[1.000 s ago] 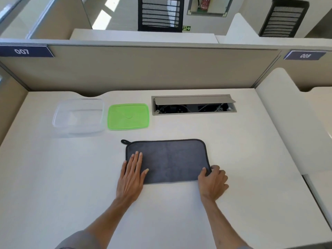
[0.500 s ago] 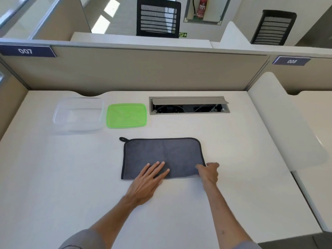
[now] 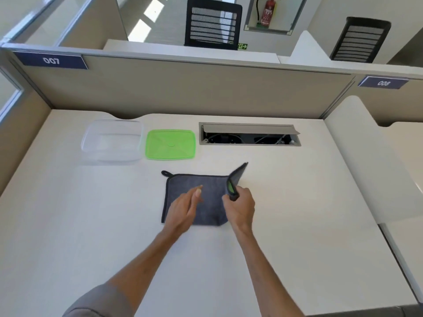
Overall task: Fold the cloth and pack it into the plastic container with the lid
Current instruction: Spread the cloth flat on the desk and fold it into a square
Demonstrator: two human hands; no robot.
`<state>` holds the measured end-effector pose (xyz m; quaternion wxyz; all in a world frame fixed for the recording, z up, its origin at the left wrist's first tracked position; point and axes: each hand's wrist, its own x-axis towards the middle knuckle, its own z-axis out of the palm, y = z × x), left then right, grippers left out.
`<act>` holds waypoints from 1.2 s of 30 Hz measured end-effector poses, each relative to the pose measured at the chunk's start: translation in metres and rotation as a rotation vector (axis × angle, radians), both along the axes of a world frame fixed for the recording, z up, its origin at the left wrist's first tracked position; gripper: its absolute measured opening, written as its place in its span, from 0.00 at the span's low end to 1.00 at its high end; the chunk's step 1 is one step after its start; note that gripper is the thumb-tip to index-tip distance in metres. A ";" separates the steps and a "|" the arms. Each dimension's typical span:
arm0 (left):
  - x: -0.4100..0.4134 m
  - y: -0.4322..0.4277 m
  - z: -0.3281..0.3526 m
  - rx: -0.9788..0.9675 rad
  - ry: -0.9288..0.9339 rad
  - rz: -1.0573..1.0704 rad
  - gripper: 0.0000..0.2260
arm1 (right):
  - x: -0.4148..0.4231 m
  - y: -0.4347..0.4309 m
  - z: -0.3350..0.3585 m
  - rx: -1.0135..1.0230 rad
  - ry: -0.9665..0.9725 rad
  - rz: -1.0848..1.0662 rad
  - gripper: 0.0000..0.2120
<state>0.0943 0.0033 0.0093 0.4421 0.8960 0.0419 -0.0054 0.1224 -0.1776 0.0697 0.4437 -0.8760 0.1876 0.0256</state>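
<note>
The right hand [image 3: 240, 208] pinches the grey microfibre cloth [image 3: 196, 197] by its right edge, lifting that flap upright; the left hand [image 3: 184, 208] lies open-fingered on the cloth — grasping nothing. Beyond, on the white desk [image 3: 68, 225], the green lid [image 3: 170, 144] sits beside the clear plastic container [image 3: 112, 141].

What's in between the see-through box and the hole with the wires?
The green lid lies flat on the desk between the clear container and the cable hatch; the head view shows it.
</note>
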 end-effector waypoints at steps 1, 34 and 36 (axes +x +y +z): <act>0.011 0.001 0.010 -0.126 0.041 0.034 0.22 | -0.003 0.011 -0.001 -0.042 -0.034 0.056 0.05; 0.015 0.048 -0.014 0.370 0.208 0.320 0.29 | -0.029 0.046 -0.107 -0.685 -0.002 0.700 0.33; 0.016 0.046 -0.015 0.464 0.141 0.205 0.30 | -0.030 0.048 -0.110 -0.668 0.025 0.691 0.33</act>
